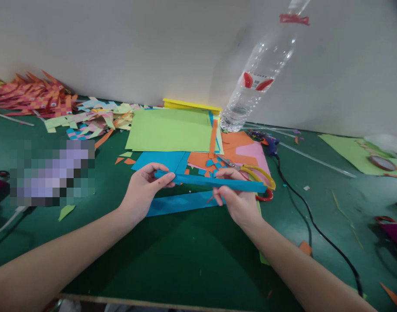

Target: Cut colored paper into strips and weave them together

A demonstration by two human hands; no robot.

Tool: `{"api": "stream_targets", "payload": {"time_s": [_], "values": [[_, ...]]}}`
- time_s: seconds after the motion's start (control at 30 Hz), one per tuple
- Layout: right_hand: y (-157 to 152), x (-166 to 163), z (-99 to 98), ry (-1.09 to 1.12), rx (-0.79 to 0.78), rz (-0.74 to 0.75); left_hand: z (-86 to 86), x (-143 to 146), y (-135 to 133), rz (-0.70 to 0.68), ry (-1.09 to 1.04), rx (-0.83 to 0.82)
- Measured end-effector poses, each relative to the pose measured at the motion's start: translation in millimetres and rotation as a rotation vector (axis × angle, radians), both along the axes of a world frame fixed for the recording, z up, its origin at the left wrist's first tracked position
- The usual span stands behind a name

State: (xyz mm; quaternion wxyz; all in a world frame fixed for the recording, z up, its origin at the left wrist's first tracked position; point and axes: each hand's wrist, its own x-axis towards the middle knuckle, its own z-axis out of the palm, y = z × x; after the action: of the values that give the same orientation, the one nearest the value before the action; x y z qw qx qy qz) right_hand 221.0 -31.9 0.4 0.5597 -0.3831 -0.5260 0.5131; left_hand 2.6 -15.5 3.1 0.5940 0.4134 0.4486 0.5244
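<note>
**Two hands gripping one blue strip above the green worktop**

I am looking down at one container only: a clear plastic bottle (260, 73) standing at the back of the worktop (185, 264), close to the wall, with a red-marked label and a red band near its neck. I cannot tell whether it is holding any liquid.

Both hands are pinching a long, narrow blue paper strip (214, 182) and keeping it raised just over the surface. The left hand (142, 191) is clenching one end between thumb and fingers, and the right hand (239, 200) is gripping it further along, with the far end sticking out past the knuckles. The strip is looking flat, straight-edged and evenly coloured.

A second blue strip (182, 203), broader, is lying flat on the worktop just beneath the hands, so I am counting two blue strips in all.

Behind them one light green sheet (170, 130) is resting on top of a stack, with one blue sheet (162, 160) and one orange sheet (237, 145) showing from under it. One pair of yellow-handled scissors (257, 173) is lying just beside the right hand. A pile of woven paper pieces (38, 97) is sitting well apart at the far left, and one black cable (315, 229) is trailing across the right side.
</note>
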Motion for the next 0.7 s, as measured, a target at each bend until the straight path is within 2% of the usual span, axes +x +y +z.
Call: {"api": "stream_targets", "payload": {"time_s": [0.13, 0.27, 0.4, 0.53, 0.7], "values": [[-14, -14, -0.5, -0.151, -0.07, 0.113, 4.5, 8, -17, -0.133, 0.097, 0.045], [-22, -21, 0.7, -0.258, -0.096, 0.119, 5.8, 15, -25, -0.265, 0.113, 0.116], [-22, -17, 1.2, -0.289, -0.062, 0.065, 3.9, 15, -23, -0.38, 0.105, 0.104], [-20, -13, 0.7, -0.294, -0.019, -0.037, 1.5, 12, -21, -0.385, 0.15, 0.09], [-19, -14, -0.5, -0.242, -0.037, 0.001, -0.1, 12, -22, -0.376, 0.131, 0.089]]}}
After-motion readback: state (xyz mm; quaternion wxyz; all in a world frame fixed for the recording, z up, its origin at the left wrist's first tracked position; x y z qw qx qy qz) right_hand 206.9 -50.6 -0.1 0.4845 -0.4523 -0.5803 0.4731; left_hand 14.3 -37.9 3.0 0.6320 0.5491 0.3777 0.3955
